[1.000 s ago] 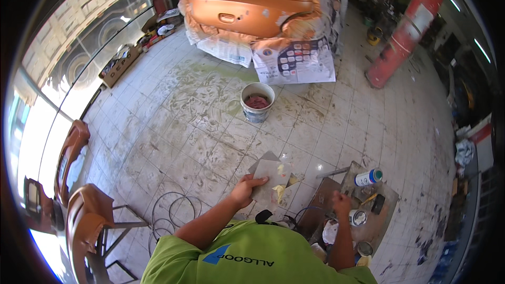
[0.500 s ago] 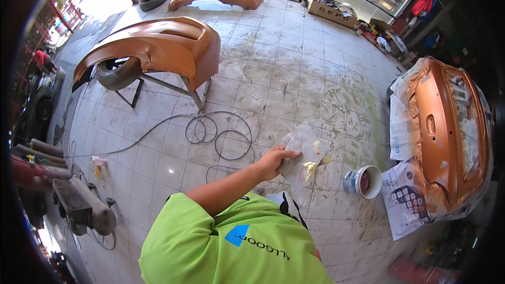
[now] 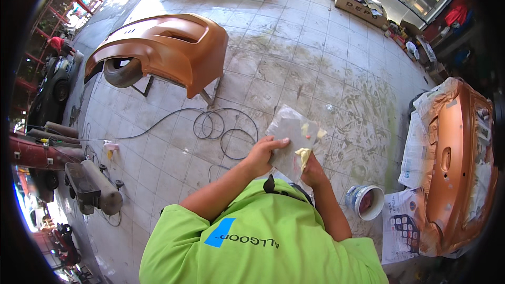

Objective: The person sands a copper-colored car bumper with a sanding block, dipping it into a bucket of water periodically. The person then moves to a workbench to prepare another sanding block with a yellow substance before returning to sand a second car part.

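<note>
Both hands at frame centre, closed on one flat grey mixing board (image 3: 290, 139). Left hand (image 3: 261, 153) grips its near left edge, thumb on top. Right hand (image 3: 313, 171) holds it from beneath at the lower right, partly hidden. Pale yellow putty (image 3: 303, 153) sits on the board by the right hand. White bucket (image 3: 364, 202) on tiled floor (image 3: 294, 68), lower right. Orange bumper (image 3: 168, 47) on stand, upper left. Cable coil (image 3: 223, 129) just left of the board.
</note>
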Demonstrator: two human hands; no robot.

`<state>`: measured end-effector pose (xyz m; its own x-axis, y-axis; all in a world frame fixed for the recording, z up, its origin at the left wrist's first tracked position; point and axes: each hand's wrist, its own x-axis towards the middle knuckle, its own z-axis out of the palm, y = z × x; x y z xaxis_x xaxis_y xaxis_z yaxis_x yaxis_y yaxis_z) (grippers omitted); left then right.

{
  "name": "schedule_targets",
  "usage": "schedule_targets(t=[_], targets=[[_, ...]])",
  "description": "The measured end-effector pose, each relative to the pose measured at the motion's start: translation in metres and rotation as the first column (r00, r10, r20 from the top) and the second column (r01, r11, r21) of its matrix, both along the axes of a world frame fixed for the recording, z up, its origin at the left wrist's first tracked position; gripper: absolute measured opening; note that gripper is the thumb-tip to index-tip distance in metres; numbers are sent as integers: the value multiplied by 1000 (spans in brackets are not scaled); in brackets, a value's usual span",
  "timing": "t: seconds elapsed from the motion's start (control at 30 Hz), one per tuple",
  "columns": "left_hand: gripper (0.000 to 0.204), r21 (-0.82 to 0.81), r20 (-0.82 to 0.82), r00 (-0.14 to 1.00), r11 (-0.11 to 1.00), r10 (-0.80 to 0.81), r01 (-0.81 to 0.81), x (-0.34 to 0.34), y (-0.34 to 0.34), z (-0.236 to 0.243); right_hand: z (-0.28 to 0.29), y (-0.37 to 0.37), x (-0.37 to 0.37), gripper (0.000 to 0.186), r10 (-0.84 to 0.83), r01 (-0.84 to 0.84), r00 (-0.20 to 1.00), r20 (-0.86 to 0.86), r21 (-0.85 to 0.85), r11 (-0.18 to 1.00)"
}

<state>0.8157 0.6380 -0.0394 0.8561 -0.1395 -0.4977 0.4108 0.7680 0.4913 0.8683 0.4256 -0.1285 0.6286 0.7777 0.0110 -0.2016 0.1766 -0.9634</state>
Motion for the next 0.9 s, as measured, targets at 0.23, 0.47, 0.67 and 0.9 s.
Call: schedule_targets(t=[0.23, 0.47, 0.67, 0.9], targets=[[30, 88, -70, 974, 974, 216, -209, 80, -3, 28, 5, 40, 116, 59, 268, 142, 619, -738, 441, 886], [26, 102, -94, 925, 928, 368, -359, 134, 39, -7, 8, 128, 203, 44, 100, 70, 642, -760, 187, 980], [31, 84, -206, 857, 881, 472, -466, 232, 97, -37, -42, 186, 276, 54, -61, 116, 677, -734, 24, 993], [39, -135, -53, 947, 938, 316, -320, 366, 160, -32, -40, 231, 456, 31, -256, 340, 859, -443, 120, 933]])
